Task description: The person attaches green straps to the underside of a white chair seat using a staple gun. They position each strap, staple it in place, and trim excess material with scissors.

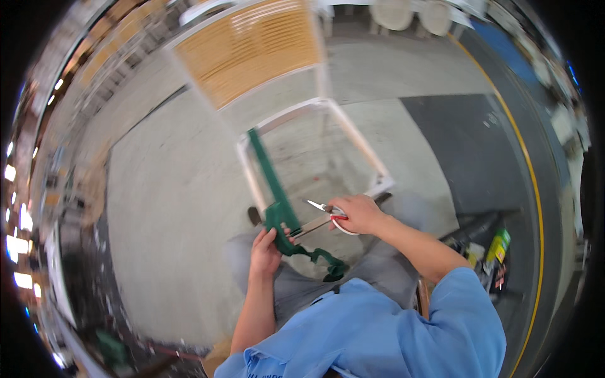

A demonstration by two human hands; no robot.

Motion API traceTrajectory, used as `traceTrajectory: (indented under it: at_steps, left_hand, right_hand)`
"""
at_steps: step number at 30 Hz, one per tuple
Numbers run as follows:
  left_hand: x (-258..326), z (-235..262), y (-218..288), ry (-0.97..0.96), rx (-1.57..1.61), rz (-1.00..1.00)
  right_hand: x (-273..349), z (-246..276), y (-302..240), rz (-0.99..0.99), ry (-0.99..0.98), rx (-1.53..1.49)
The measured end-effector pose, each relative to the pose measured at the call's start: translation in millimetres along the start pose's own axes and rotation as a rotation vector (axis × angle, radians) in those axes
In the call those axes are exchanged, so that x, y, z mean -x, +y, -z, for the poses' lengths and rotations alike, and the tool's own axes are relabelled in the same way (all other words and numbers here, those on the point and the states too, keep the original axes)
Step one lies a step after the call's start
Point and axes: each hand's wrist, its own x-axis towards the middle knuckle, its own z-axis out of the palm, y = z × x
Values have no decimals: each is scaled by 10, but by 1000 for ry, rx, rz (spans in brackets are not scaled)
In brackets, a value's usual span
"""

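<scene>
In front of me stands a chair with a pale, open seat frame (pixel 356 140) and a tan slatted backrest (pixel 252 47). A green strap of webbing (pixel 270 173) runs along the left side of the seat from back to front. My left hand (pixel 266 253) is closed on this strap at the front rail, and its loose end hangs curled over my lap. My right hand (pixel 358 214) grips a pair of scissors (pixel 339 218) with red and white handles. Their blades point left, a short way from the strap.
On the right, beside my leg, lies a dark heap with a green and yellow package (pixel 498 246). A dark floor mat (pixel 450 135) and a yellow floor line (pixel 526 151) are further right. Pale chairs (pixel 392 14) stand at the back.
</scene>
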Motion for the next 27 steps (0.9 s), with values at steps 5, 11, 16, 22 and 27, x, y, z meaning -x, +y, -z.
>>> traceTrajectory:
  at_steps: [5,11,16,22,27]
  left_hand:
    - [11,-365,-411,-208,-411,74]
    - [-714,-656,-757,-725,-1657,-192]
    - [-838,-601,-909,-647,-1882,-255]
    - [-742,-535,-708,-445,-2063,-48]
    - [-459,-403,-724,-537,-2119,-48]
  right_hand:
    - [1265,678,126,-616,683,-188]
    - [3578,508,216,-1363,1389,-109]
    - [4761,120,-94,-1823,1081,256]
    - [4560,104,106,-1798,810,165]
    - [4664,186,125,-1618,912,289]
